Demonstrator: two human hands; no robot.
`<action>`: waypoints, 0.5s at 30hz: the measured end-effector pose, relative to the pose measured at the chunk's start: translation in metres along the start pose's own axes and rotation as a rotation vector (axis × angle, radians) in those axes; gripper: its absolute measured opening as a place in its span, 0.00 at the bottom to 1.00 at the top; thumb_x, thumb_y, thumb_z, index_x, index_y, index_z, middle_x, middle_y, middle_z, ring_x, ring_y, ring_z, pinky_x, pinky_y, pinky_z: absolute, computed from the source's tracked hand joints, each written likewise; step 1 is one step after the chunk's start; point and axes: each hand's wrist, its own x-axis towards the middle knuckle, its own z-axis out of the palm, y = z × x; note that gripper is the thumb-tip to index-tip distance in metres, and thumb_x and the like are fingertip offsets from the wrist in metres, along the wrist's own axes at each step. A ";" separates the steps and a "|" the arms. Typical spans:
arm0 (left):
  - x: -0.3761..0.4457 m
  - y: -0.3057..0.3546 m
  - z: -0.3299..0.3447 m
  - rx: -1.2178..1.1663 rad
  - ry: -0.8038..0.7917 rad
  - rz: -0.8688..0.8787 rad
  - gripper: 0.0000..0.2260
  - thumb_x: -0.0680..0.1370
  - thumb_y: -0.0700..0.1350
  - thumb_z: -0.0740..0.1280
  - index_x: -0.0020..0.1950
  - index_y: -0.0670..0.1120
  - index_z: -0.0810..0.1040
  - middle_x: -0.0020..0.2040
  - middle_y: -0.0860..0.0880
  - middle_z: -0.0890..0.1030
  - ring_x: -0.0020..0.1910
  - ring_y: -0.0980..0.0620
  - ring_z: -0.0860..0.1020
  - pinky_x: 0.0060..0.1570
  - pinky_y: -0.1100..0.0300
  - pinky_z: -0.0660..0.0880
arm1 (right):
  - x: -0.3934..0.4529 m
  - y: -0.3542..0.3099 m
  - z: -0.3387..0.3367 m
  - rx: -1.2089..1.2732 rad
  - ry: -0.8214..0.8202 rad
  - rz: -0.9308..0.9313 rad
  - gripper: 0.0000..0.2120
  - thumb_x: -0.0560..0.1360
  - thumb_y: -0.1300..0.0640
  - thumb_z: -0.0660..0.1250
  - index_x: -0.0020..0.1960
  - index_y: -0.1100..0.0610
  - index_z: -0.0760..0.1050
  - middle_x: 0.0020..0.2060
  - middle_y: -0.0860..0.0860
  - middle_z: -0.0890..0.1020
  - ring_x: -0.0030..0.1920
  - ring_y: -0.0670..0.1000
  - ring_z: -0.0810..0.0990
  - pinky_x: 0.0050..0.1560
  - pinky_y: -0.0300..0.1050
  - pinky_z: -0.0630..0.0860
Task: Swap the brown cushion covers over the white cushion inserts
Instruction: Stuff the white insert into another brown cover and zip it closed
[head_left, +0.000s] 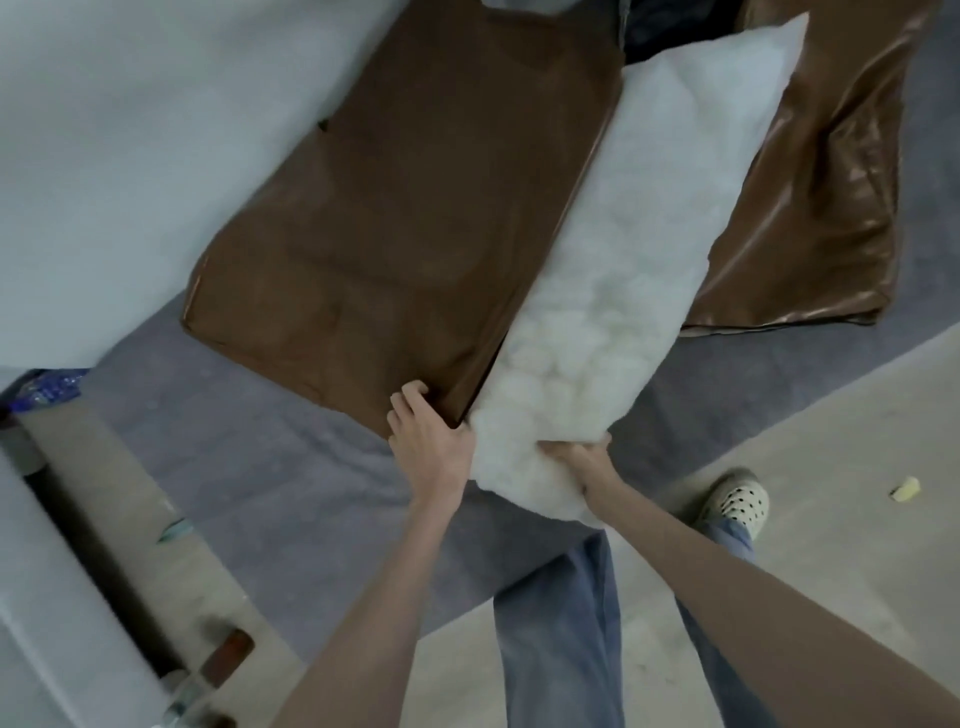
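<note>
Over grey carpet at mid-frame, your left hand (428, 436) is pinching the flat brown leather-like cushion cover (395, 223) while your right hand (576, 454) is gripping the lumpy white cushion insert (623, 291).

brown cover (405, 218) top cut off, rt fingertips hidden

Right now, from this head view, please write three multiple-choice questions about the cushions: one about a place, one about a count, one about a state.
1. Where does the white cushion insert lie?
A. between two brown covers
B. on the shoe
C. under the bed

2. How many brown cushion covers show?
A. one
B. two
C. four

3. What does the left hand do?
A. hangs idle
B. grips the near corner of the flat brown cover
C. points at the floor

Answers:
1 A: the flat cover lies to its left, the shiny brown cover to its right.
2 B: only these two are visible.
3 B: its fingers curl over the cover's edge, while the right hand grips the insert.
</note>
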 end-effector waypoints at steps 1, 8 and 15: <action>0.002 -0.001 -0.002 -0.017 0.007 -0.022 0.23 0.64 0.39 0.70 0.56 0.47 0.67 0.53 0.47 0.72 0.51 0.44 0.72 0.47 0.48 0.74 | 0.001 -0.013 0.008 0.063 0.024 0.077 0.43 0.66 0.56 0.78 0.74 0.53 0.57 0.63 0.49 0.72 0.61 0.55 0.73 0.59 0.53 0.74; 0.019 -0.017 -0.044 -0.066 -0.017 -0.024 0.18 0.67 0.41 0.70 0.53 0.46 0.68 0.51 0.47 0.71 0.50 0.44 0.72 0.49 0.47 0.73 | -0.043 -0.093 0.004 0.383 -0.173 0.144 0.17 0.74 0.52 0.70 0.60 0.58 0.79 0.57 0.54 0.83 0.59 0.56 0.79 0.65 0.55 0.72; -0.024 0.035 -0.041 -0.055 -0.052 0.036 0.21 0.73 0.36 0.66 0.65 0.38 0.67 0.56 0.40 0.70 0.52 0.41 0.70 0.52 0.51 0.71 | -0.056 -0.098 0.052 0.405 -0.193 0.078 0.15 0.79 0.62 0.58 0.64 0.64 0.69 0.47 0.59 0.77 0.43 0.56 0.77 0.47 0.50 0.76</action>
